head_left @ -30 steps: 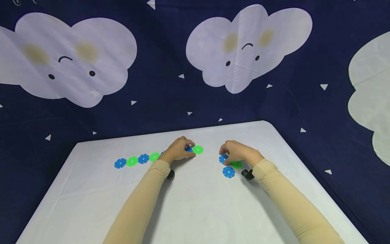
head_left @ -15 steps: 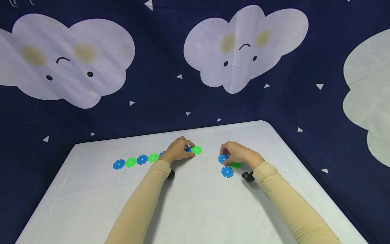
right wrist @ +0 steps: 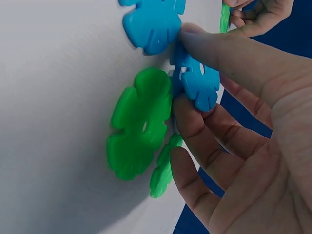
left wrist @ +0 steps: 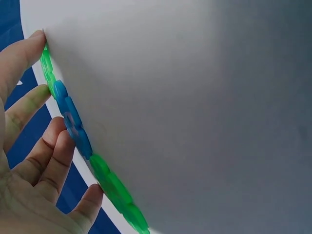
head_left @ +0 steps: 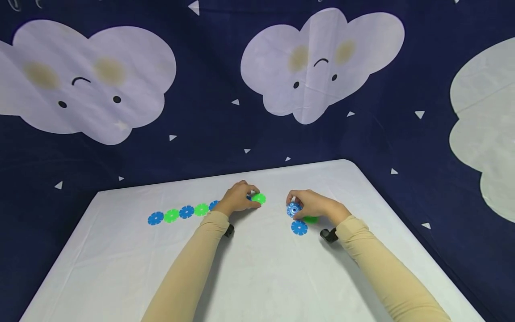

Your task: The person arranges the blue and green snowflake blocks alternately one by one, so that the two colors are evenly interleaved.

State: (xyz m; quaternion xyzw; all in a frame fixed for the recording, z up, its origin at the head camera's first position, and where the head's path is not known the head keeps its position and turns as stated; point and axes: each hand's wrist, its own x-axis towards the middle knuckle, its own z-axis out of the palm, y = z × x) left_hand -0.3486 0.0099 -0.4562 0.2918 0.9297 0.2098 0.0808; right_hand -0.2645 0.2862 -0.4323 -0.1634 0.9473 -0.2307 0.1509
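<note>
While my left hand pinches a green disc, my right hand grips a blue disc over the table, probably light, stiff and best held by the edges.

Beyond the far edge of the white counter, a navy cloth rises, printed with pale clouds and small white triangles; the counter's far right corner is rounded.

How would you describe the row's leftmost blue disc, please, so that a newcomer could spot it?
On the white table, find the row of alternating blue and green notched discs stretching leftward from the left hand. At its left end lies the blue disc, set apart by having just one neighbour, a green disc.
</note>
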